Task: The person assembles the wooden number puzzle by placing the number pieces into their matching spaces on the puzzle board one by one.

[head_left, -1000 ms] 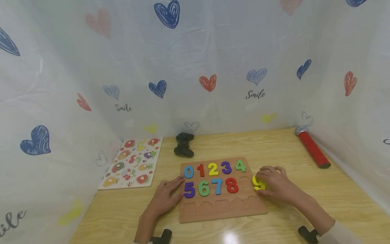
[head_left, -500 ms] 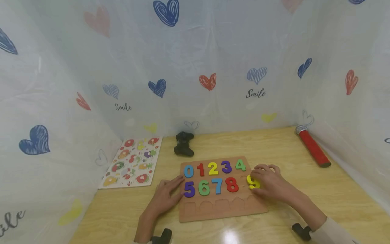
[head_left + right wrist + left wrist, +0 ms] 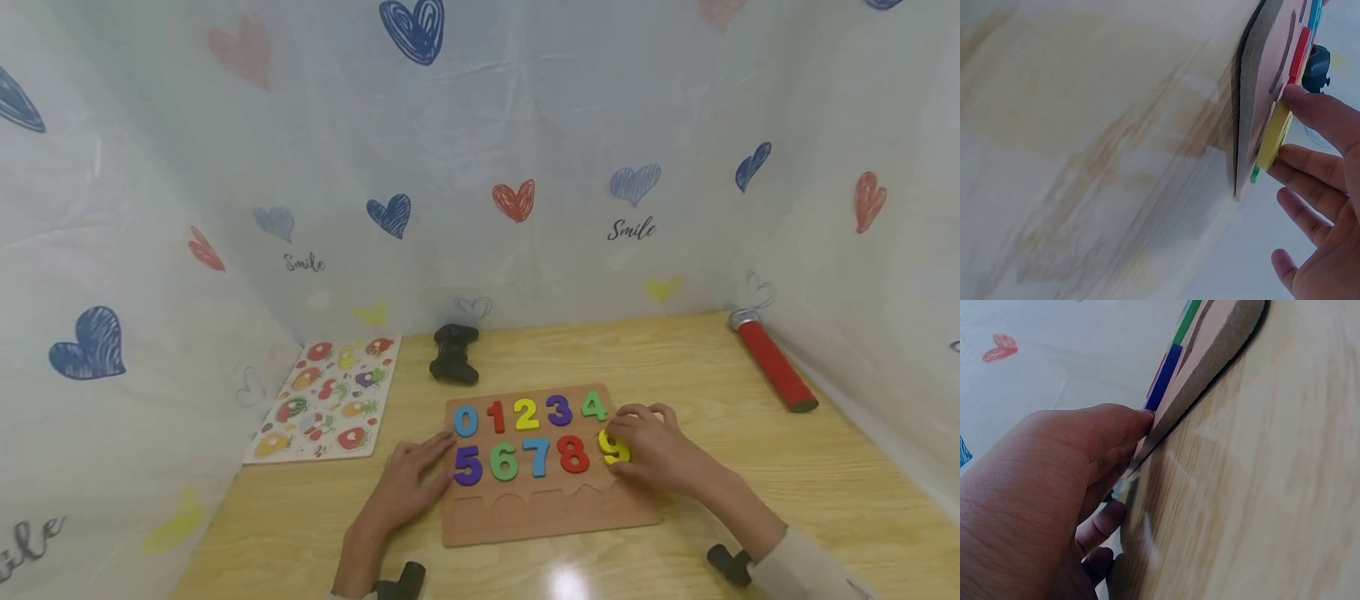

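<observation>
My right hand [image 3: 654, 450] pinches the yellow number 9 piece [image 3: 615, 447] between thumb and fingers. In the right wrist view the yellow piece [image 3: 1274, 137] lies close against the board's face, beside the red 8 [image 3: 1299, 55]. The wooden number puzzle board [image 3: 517, 527] lies on the table, with colourful numbers 0 to 8 in two rows. Below them runs a row of bare shape recesses. My left hand [image 3: 408, 485] touches the board's left edge with its fingertips, near the blue 0 [image 3: 466, 422] and purple 5 [image 3: 468, 465]. The left wrist view shows the thumb at the board's edge [image 3: 1179, 403].
Behind the board sits a black game controller [image 3: 453, 354]. A fruit picture board [image 3: 322, 400] lies at the back left, and a red flashlight [image 3: 774, 362] at the far right. A heart-printed curtain [image 3: 450, 267] surrounds the wooden table [image 3: 795, 483].
My right hand has moved left with the yellow 9, from the board's right edge to the spot beside the red 8. The left hand has stayed put.
</observation>
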Motion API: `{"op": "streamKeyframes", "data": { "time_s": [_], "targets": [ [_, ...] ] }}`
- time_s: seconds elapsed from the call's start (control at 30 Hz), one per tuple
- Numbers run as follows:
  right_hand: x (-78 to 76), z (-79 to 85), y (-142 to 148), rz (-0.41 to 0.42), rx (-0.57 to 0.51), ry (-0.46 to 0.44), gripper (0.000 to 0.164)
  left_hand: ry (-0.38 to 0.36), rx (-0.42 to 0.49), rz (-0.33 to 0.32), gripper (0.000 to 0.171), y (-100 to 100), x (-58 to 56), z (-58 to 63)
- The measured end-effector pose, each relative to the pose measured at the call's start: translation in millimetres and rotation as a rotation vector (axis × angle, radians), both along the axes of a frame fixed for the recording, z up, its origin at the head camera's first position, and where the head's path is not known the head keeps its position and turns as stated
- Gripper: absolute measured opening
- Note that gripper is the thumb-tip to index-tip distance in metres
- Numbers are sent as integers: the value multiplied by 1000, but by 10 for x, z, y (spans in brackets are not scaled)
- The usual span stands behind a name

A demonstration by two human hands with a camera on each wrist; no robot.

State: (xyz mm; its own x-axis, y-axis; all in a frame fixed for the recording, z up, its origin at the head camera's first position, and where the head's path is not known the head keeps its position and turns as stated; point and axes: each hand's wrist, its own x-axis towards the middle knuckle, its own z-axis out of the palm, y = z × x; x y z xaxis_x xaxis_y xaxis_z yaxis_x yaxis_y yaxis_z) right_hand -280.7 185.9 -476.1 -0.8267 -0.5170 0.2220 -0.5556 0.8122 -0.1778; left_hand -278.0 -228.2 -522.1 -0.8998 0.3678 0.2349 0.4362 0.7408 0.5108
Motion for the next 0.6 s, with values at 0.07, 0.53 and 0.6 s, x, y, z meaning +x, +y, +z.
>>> {"op": "streamKeyframes", "data": {
  "time_s": [0.07, 0.53, 0.6],
  "targets": [
    [-5, -6, 0, 1, 1, 8, 35, 1, 4, -5, 54, 15, -6, 3],
    [-22, -43, 41, -22, -14, -61, 37, 14, 19, 2, 52, 45, -4, 13],
    [7, -56, 84, -49, -9, -61, 39, 12, 43, -8, 52, 40, -4, 1]
  ]
}}
